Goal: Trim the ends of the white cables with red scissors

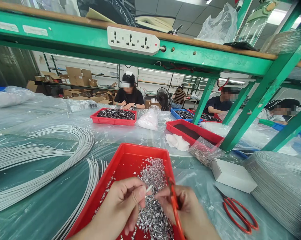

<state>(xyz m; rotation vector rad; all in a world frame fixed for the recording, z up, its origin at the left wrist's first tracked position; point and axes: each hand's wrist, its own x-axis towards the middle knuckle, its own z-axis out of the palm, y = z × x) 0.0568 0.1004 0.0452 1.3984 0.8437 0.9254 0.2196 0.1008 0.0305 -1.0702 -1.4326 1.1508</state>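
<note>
My left hand (125,200) pinches a short white cable end (149,188) between thumb and forefinger, over a red tray (120,163). Small shiny silver metal pieces (154,171) lie heaped along the tray's right side. Close by on the right, my right hand (188,206) is closed around a red-handled tool (175,203); its exact kind is unclear. The thumb and forefinger of that hand come together near the white end, and whether a small piece sits between them cannot be made out.
Bundles of white cable (82,150) lie left; a large coil (273,186) is at right. Red-handled scissors (238,210) and a white box (233,175) rest right of the tray. A green frame (260,103) with a power strip (132,40) spans above. Co-workers sit beyond.
</note>
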